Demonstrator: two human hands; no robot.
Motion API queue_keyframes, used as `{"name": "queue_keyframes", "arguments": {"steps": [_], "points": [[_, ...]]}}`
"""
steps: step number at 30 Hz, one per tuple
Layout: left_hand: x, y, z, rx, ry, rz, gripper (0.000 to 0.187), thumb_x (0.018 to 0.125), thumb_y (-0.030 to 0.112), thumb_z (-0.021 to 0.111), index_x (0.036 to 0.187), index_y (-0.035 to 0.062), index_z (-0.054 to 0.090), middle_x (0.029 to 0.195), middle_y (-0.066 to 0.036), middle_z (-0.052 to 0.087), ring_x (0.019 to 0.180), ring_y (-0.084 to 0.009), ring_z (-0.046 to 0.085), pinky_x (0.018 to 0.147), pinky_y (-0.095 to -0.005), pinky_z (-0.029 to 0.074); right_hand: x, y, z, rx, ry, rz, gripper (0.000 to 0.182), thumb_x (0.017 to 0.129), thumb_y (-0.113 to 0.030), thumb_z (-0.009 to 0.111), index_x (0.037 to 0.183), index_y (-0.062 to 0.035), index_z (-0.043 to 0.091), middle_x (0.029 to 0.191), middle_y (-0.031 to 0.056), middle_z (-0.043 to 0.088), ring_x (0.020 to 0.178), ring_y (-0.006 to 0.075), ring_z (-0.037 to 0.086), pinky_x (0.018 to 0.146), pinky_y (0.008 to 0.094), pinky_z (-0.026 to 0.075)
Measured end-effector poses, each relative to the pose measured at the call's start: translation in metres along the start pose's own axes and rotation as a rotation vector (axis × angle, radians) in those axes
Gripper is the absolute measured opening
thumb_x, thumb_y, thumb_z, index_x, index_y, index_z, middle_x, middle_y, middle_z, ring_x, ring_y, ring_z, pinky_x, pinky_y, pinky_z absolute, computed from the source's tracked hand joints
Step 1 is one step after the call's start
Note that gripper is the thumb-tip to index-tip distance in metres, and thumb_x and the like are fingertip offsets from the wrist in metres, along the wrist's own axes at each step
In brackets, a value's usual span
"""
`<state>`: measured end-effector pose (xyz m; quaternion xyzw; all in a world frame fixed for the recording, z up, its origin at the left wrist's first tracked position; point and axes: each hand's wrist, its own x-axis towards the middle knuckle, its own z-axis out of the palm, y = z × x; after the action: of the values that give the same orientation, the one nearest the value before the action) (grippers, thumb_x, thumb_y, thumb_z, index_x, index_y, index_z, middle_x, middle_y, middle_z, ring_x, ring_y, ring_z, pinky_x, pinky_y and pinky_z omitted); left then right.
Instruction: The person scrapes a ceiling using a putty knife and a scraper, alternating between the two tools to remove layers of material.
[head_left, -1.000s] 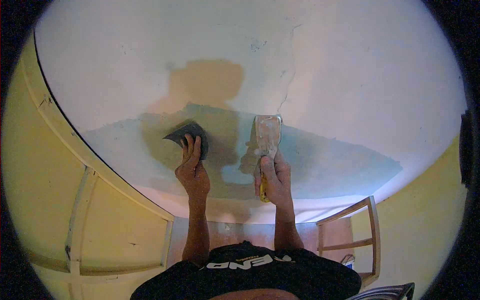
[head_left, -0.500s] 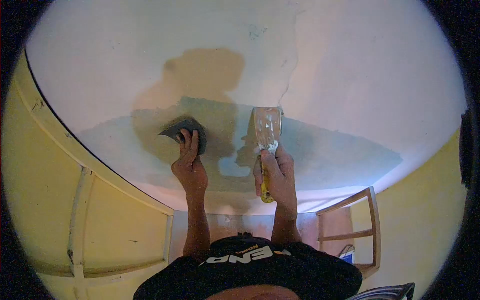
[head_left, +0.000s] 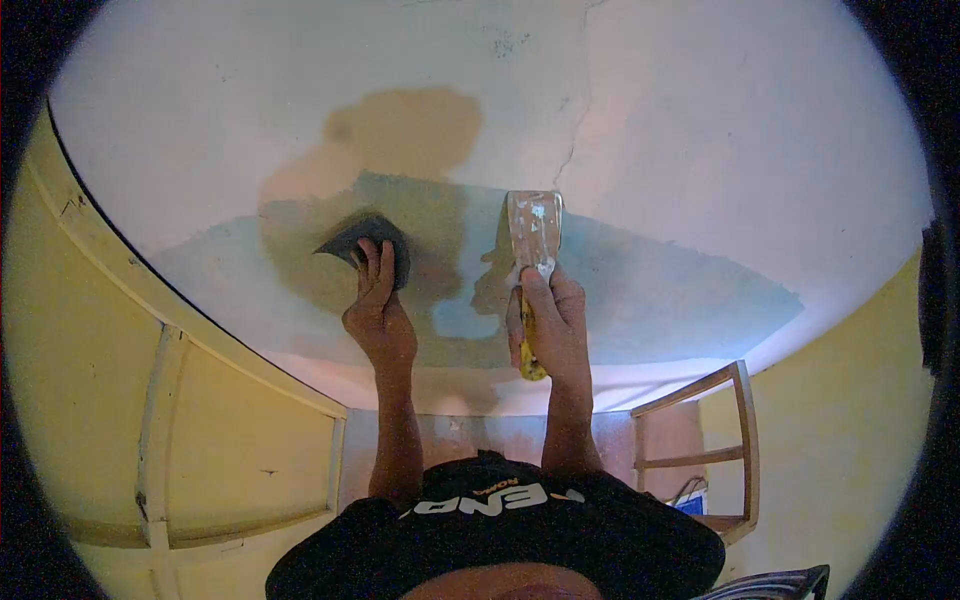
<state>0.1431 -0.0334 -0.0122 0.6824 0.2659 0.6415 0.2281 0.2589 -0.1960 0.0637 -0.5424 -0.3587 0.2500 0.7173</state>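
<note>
Pale paint covers one broad surface (head_left: 720, 180), which spans most of the view. Across it lies one wide grey-green patch (head_left: 650, 290). Yellow panels (head_left: 250, 430) line the left side, and one shadow (head_left: 420, 125) falls over both pale paint and patch. Below sits one black shirt (head_left: 640, 540). One wooden frame (head_left: 745, 440) stands at lower right.

Two hands reach up, one tool in each. The left hand (head_left: 382, 315) has its fingers closed on one black sheet (head_left: 355, 235), which bends to a pointed corner on the left, over the patch. The right hand (head_left: 555, 325) is clamped round one knife (head_left: 536, 225), yellow at the handle, its blade smeared white. The blade's end meets the patch's upper edge in view; I cannot tell whether it touches the surface. Just above it, one thin crack (head_left: 583, 115) runs upward.

White letters on the shirt, upside down, read "END", with part of another letter beside them; a smaller orange word looks like "ROMA". I can read no label on either tool.
</note>
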Motion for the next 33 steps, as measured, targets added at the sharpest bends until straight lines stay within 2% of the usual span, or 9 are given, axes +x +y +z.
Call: {"name": "queue_keyframes", "arguments": {"steps": [3, 9, 12, 18, 21, 27, 30, 33], "points": [[-0.002, 0.001, 0.001, 0.013, -0.005, -0.031, 0.043, 0.095, -0.001, 0.046, 0.132, 0.0058, 0.067, 0.143, -0.02, 0.055, 0.141, -0.0389, 0.043, 0.117, -0.0458, 0.035, -0.007, 0.005, -0.003, 0.036, -0.019, 0.03, 0.03, 0.108, -0.028, 0.048, 0.094, -0.0027, 0.055, 0.053, 0.0051, 0.051, 0.035, 0.013, 0.046, 0.033, 0.0282, 0.039], [-0.001, 0.001, 0.001, 0.106, -0.012, -0.019, 0.045, 0.093, -0.001, 0.048, 0.133, 0.0076, 0.067, 0.142, -0.02, 0.056, 0.14, -0.0387, 0.044, 0.116, -0.0461, 0.037, 0.005, 0.011, -0.004, -0.069, -0.013, -0.057, 0.033, 0.108, -0.031, 0.048, 0.091, -0.0031, 0.055, 0.052, 0.0054, 0.05, 0.034, 0.0146, 0.046, 0.032, 0.0298, 0.037], [0.0, -0.003, -0.001, 0.035, -0.005, 0.041, 0.047, 0.092, -0.002, 0.048, 0.134, 0.0075, 0.066, 0.142, -0.02, 0.056, 0.14, -0.0398, 0.045, 0.116, -0.0461, 0.037, 0.005, 0.001, -0.008, -0.162, -0.021, -0.041, 0.036, 0.108, -0.03, 0.049, 0.09, -0.0015, 0.061, 0.061, 0.0047, 0.057, 0.043, 0.0121, 0.054, 0.039, 0.0295, 0.042], [-0.002, 0.005, -0.003, 0.075, -0.039, -0.011, 0.046, 0.093, -0.001, 0.047, 0.134, 0.0088, 0.066, 0.142, -0.02, 0.056, 0.14, -0.04, 0.044, 0.116, -0.0459, 0.037, -0.001, -0.008, -0.01, 0.026, -0.073, 0.085, 0.035, 0.108, -0.028, 0.048, 0.092, 0.0001, 0.062, 0.062, 0.0047, 0.058, 0.043, 0.0116, 0.053, 0.037, 0.0288, 0.041], [-0.005, 0.002, -0.002, 0.079, -0.036, 0.001, 0.045, 0.094, -0.001, 0.048, 0.133, 0.0098, 0.067, 0.142, -0.02, 0.055, 0.14, -0.0393, 0.044, 0.115, -0.0448, 0.039, 0.003, -0.015, -0.002, -0.004, -0.072, 0.013, 0.034, 0.108, -0.033, 0.048, 0.093, -0.0036, 0.057, 0.049, 0.0042, 0.048, 0.032, 0.0151, 0.045, 0.032, 0.029, 0.036], [-0.004, 0.005, -0.002, 0.077, -0.034, -0.019, 0.044, 0.095, -0.001, 0.048, 0.133, 0.0096, 0.067, 0.142, -0.02, 0.055, 0.14, -0.0385, 0.044, 0.115, -0.044, 0.039, 0.014, -0.005, -0.011, -0.11, -0.088, -0.068, 0.036, 0.107, -0.034, 0.048, 0.089, -0.0044, 0.057, 0.048, 0.0038, 0.048, 0.032, 0.0138, 0.044, 0.031, 0.0278, 0.035], [-0.004, 0.007, -0.003, 0.092, -0.055, -0.059, 0.043, 0.095, -0.001, 0.048, 0.134, 0.0096, 0.066, 0.141, -0.02, 0.056, 0.14, -0.0385, 0.044, 0.114, -0.0435, 0.039, 0.008, -0.008, -0.013, -0.033, -0.077, -0.006, 0.036, 0.107, -0.034, 0.048, 0.089, -0.004, 0.057, 0.048, 0.004, 0.048, 0.031, 0.014, 0.044, 0.031, 0.028, 0.035], [-0.003, 0.003, -0.005, 0.038, -0.033, 0.016, 0.044, 0.095, -0.001, 0.049, 0.134, 0.0097, 0.066, 0.141, -0.02, 0.056, 0.139, -0.0387, 0.046, 0.113, -0.0424, 0.04, 0.005, -0.016, -0.009, -0.008, -0.067, 0.023, 0.035, 0.107, -0.032, 0.047, 0.088, -0.0045, 0.057, 0.047, 0.0041, 0.048, 0.03, 0.0142, 0.043, 0.03, 0.028, 0.035]]}}
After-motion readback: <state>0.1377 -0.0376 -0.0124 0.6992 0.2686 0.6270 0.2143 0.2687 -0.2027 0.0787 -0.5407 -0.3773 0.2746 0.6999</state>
